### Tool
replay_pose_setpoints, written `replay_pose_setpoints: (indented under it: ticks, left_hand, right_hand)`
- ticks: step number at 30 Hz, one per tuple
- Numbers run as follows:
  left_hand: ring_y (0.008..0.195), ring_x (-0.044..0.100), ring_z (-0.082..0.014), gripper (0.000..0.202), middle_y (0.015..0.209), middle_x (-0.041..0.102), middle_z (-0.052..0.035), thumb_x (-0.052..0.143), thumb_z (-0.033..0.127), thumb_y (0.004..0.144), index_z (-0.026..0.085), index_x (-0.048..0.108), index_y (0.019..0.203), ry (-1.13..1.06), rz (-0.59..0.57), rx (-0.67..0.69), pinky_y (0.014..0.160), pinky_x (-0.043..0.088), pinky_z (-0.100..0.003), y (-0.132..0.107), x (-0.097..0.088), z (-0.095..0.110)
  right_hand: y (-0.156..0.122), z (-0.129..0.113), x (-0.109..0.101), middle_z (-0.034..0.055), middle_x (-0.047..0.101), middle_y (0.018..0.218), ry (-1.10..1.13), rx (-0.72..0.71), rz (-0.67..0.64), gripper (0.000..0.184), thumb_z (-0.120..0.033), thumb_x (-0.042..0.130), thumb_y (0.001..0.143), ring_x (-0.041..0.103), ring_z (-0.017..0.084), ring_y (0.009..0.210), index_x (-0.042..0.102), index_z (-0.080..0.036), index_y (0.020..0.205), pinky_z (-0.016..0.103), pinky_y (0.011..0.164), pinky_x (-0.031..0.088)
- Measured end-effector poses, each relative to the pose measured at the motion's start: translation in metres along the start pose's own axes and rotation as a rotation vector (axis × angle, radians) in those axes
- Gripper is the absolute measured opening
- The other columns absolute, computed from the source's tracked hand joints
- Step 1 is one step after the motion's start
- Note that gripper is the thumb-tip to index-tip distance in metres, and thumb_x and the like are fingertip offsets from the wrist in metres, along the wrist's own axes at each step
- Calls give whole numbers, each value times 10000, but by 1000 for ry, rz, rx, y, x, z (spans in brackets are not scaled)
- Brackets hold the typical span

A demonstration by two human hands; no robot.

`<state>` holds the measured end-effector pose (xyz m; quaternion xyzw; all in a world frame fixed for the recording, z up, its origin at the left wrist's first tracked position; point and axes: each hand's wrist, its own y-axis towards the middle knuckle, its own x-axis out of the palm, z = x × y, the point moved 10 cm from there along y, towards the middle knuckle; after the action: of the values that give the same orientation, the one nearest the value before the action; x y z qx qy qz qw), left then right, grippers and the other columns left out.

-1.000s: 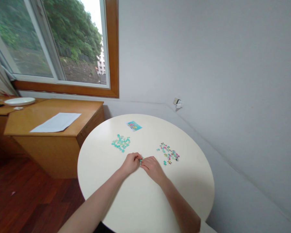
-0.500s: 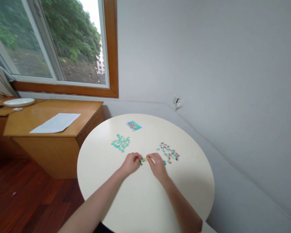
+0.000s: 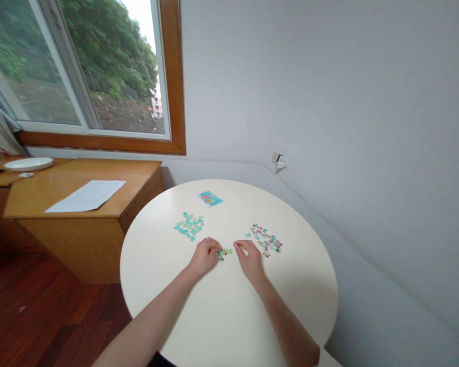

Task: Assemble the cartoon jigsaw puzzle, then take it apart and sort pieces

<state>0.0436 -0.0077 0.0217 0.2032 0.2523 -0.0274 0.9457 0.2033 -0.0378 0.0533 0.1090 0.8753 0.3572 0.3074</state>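
Observation:
On the round white table point(image 3: 218, 321), a small cluster of joined jigsaw pieces point(image 3: 225, 252) in yellow, teal and brown lies between my hands. My left hand point(image 3: 206, 256) has its fingers curled and closed on the cluster's left edge. Just right of the cluster, apart from it, my right hand point(image 3: 250, 260) pinches thumb and forefinger together; whatever is between the tips is too small to make out. Loose multicoloured puzzle pieces point(image 3: 265, 238) lie beyond the right hand. Teal puzzle pieces point(image 3: 189, 226) are spread beyond the left hand.
A colourful picture card point(image 3: 210, 198) lies near the table's far edge. To the left stands a wooden desk point(image 3: 137, 176) bearing a white sheet of paper point(image 3: 86, 196) and a white plate point(image 3: 28, 164). A plug sits in the wall socket point(image 3: 278, 159) behind the table.
My right hand has drawn slightly right, away from the joined pieces, showing more of them. A teal piece seen beside it before is out of sight now. My left hand stays at the cluster.

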Motion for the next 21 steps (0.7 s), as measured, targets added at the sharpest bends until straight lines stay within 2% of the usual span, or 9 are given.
replay_pose_setpoints:
  ticks: [8, 14, 21]
  left_hand:
    - [853, 609, -168, 349, 871, 665, -67, 419, -10, 701, 158, 725, 694, 70, -11, 31, 840, 478, -307, -1, 2, 3]
    - [818, 610, -170, 362, 867, 674, -54, 444, -43, 636, 182, 728, 634, 122, -84, 95, 818, 467, -309, -4, 9, 14]
    - [834, 610, -176, 363, 863, 677, -54, 441, -44, 645, 183, 723, 629, 152, -85, 99, 842, 452, -318, -4, 10, 13]
  right_hand:
    - [0, 8, -5, 49, 677, 748, 11, 42, 39, 218, -315, 492, 893, 612, 182, 719, 659, -212, 795, 311, 660, 502]
    - [0, 14, -5, 50, 675, 736, 29, 74, 74, 230, -332, 496, 889, 610, 178, 701, 656, -203, 788, 305, 647, 496]
    - [-1, 20, -6, 52, 675, 729, 48, 128, 91, 245, -355, 494, 882, 612, 181, 694, 655, -201, 780, 304, 633, 492]
